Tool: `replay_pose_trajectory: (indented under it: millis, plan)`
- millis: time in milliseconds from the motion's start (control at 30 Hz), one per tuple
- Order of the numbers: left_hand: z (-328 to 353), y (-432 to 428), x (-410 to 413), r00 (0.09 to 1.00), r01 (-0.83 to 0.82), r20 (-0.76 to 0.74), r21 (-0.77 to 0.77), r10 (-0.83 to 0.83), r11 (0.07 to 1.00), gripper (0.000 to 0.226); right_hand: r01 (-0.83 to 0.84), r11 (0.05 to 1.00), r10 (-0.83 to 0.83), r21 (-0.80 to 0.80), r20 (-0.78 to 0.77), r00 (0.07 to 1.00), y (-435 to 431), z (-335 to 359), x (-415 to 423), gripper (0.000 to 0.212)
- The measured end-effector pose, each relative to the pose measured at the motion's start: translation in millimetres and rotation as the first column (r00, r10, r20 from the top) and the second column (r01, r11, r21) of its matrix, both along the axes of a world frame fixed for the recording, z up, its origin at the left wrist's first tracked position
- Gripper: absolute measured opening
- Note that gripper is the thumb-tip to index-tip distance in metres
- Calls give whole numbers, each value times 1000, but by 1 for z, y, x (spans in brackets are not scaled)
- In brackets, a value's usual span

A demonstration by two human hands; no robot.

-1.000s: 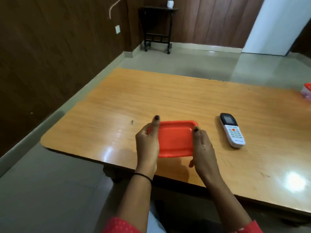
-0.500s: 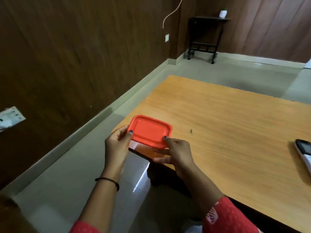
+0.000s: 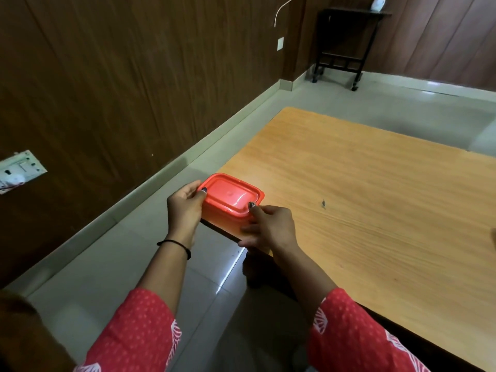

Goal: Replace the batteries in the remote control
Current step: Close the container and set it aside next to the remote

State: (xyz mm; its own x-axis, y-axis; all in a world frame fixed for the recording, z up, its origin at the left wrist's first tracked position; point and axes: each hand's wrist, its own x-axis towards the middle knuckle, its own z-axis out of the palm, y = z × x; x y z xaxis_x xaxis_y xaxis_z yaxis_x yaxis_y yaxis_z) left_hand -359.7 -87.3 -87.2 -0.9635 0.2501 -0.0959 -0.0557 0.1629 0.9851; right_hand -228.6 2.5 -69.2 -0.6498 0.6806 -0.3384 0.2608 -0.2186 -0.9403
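Note:
A small red plastic box with its lid on [image 3: 231,197] rests at the near left corner of the wooden table [image 3: 375,200]. My left hand [image 3: 185,204] grips its left end, thumb on the lid. My right hand [image 3: 268,226] holds its right front corner, thumb pressed on the lid's rim. The box's contents are hidden. The remote control is out of view.
The table's left edge drops to a tiled floor [image 3: 112,253] beside a dark wood-panelled wall. A wall socket panel [image 3: 20,170] is at the far left. A black side table [image 3: 346,41] stands in the far corner.
Both hands carried the red box from the table's middle to its left corner and set it down. The view swung left, so the remote left the frame.

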Motion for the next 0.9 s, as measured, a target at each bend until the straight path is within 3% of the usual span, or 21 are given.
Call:
replay_pose_trajectory:
  millis: [200,333,433,567,767,900]
  plan:
    - [10,0,15,994,-86,-73,-27,84,996,35,6,1000,-6,-28,15,1000,5,3,11,36]
    - [30,0,53,964,-86,-256,-24,77,996,28,61,997,-63,-38,-56,996,10,21,47,34]
    - [51,5,106,939,41,-342,45,-23,998,25,98,995,-98,-11,-103,990,10,39,91,31]
    - [70,20,179,909,283,-345,104,-232,953,24,184,981,-174,67,-124,977,10,61,160,30]
    - [82,47,277,786,548,-378,61,-489,834,20,406,898,-383,168,-157,910,21,77,281,27]
    - [77,67,325,687,685,-318,-20,-654,729,19,564,810,-541,161,-165,824,36,67,348,19]
